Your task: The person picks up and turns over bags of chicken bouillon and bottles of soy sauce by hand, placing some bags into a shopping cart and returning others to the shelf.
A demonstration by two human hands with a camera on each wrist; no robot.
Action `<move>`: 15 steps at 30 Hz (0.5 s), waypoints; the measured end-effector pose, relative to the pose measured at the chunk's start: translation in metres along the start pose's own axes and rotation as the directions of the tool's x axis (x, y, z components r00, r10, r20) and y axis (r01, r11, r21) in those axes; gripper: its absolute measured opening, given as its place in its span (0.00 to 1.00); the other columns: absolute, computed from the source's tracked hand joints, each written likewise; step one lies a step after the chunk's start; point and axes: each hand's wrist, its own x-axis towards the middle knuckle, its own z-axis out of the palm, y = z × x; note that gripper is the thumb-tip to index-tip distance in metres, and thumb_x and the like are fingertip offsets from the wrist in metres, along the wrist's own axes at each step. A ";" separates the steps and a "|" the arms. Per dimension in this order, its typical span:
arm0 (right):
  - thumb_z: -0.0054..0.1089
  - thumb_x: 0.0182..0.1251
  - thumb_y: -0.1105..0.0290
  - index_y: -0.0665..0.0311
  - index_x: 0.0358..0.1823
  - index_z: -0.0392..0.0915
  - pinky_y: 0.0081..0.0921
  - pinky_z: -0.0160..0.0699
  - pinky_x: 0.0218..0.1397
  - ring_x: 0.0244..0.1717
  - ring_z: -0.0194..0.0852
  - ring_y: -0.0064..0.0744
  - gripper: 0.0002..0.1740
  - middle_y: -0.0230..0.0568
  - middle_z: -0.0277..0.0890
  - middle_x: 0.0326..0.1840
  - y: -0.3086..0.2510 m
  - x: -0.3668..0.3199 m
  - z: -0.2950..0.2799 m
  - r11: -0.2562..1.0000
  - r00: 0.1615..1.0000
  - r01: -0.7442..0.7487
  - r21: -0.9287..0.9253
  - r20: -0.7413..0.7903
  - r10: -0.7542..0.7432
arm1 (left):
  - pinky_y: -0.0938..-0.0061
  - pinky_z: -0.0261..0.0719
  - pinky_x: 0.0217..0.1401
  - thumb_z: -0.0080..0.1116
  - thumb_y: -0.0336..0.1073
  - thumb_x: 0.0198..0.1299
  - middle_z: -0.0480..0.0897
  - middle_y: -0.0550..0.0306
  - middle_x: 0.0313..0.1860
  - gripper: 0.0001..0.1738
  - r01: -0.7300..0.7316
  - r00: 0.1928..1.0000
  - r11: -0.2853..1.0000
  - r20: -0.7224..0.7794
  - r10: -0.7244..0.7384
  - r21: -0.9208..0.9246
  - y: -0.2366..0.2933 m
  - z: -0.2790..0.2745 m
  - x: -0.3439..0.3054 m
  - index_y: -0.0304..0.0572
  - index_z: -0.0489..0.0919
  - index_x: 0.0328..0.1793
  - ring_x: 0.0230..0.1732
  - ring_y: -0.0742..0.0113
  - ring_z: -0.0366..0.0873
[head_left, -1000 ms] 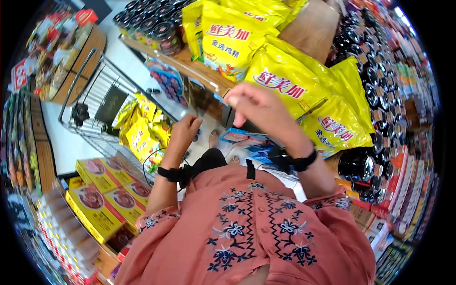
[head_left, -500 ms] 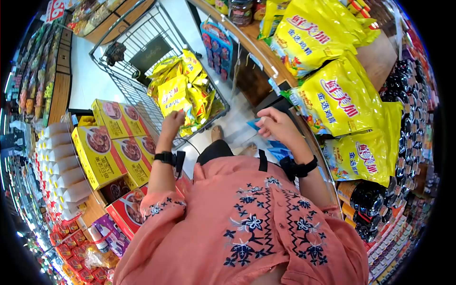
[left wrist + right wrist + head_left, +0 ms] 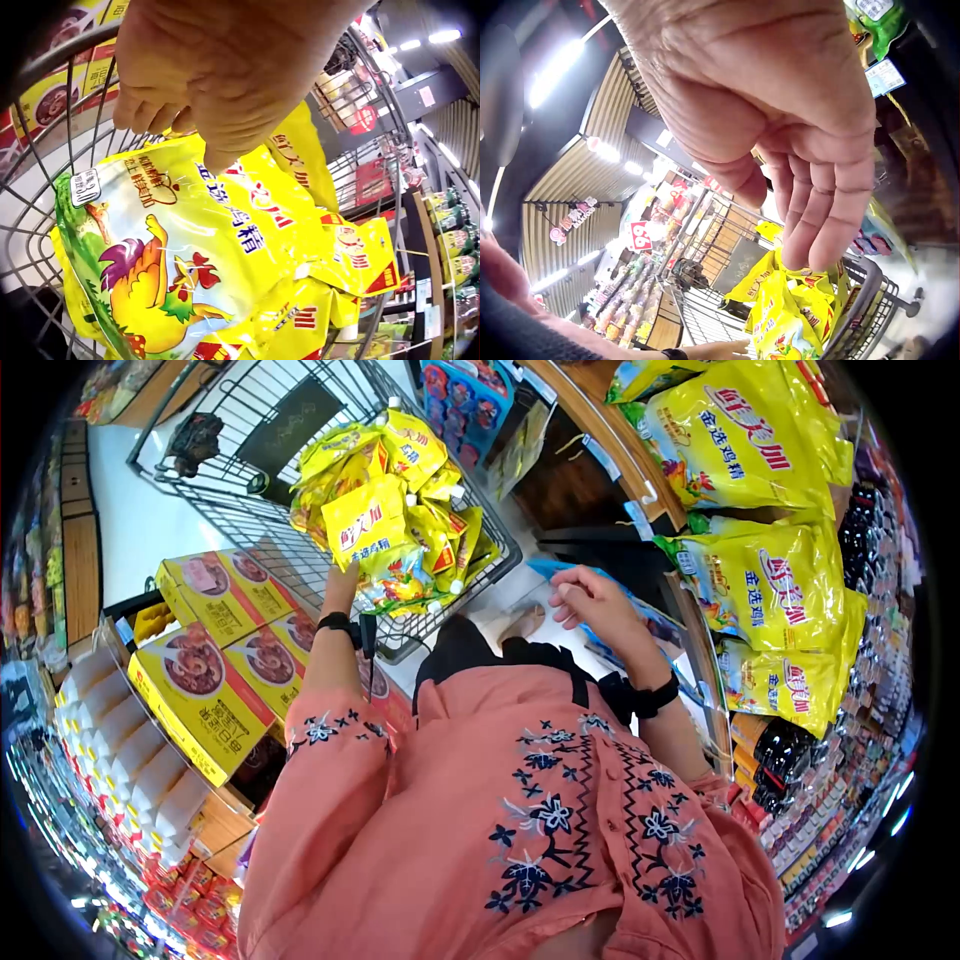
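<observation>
In the head view, my left hand (image 3: 343, 588) is at the lower left edge of a yellow bag of chicken seasoning (image 3: 362, 528), on top of a pile of such bags in a wire shopping cart (image 3: 205, 495). The left wrist view shows the thumb over the printed face of the bag (image 3: 180, 255), with the curled fingers (image 3: 142, 109) at its top edge. My right hand (image 3: 592, 603) hangs between cart and shelf, holding nothing. In the right wrist view, the fingers of that hand (image 3: 795, 142) are loosely bent.
Large yellow bags (image 3: 760, 575) lie along the display shelf (image 3: 630, 450) at right, with dark bottles (image 3: 785, 755) beside them. Yellow boxes (image 3: 200, 680) are stacked at left, near the cart. A blue rack (image 3: 465, 405) stands beyond the cart.
The view has swung toward the cart, and the shelf bags have shifted right in it. My left hand has reached forward to the top bag. My right hand has drawn away from the shelf bags.
</observation>
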 end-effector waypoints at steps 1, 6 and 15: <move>0.51 0.76 0.68 0.68 0.57 0.77 0.24 0.85 0.38 0.37 0.84 0.26 0.15 0.40 0.83 0.42 0.000 0.000 0.003 1.000 1.000 -0.014 0.001 -0.025 0.014 | 0.52 0.78 0.52 0.56 0.59 0.65 0.86 0.29 0.43 0.35 0.069 0.993 0.996 0.090 -0.074 0.055 -0.019 0.004 0.014 0.24 0.82 0.51 0.49 0.37 0.85; 0.53 0.75 0.65 0.65 0.55 0.78 0.21 0.84 0.37 0.34 0.84 0.23 0.14 0.35 0.82 0.40 0.022 -0.002 0.011 0.998 0.996 -0.051 0.040 -0.064 0.054 | 0.56 0.79 0.47 0.53 0.58 0.69 0.86 0.40 0.44 0.27 -0.346 0.907 0.880 0.356 0.225 0.324 -0.099 0.028 0.060 0.40 0.82 0.53 0.44 0.46 0.84; 0.49 0.75 0.65 0.67 0.57 0.76 0.24 0.81 0.32 0.35 0.83 0.28 0.17 0.39 0.81 0.41 0.030 -0.013 0.034 0.979 0.978 -0.112 0.173 -0.157 0.140 | 0.75 0.63 0.29 0.60 0.72 0.62 0.77 0.66 0.30 0.35 0.469 0.826 0.826 0.486 -0.286 -0.313 -0.034 0.012 0.023 0.45 0.83 0.45 0.28 0.73 0.70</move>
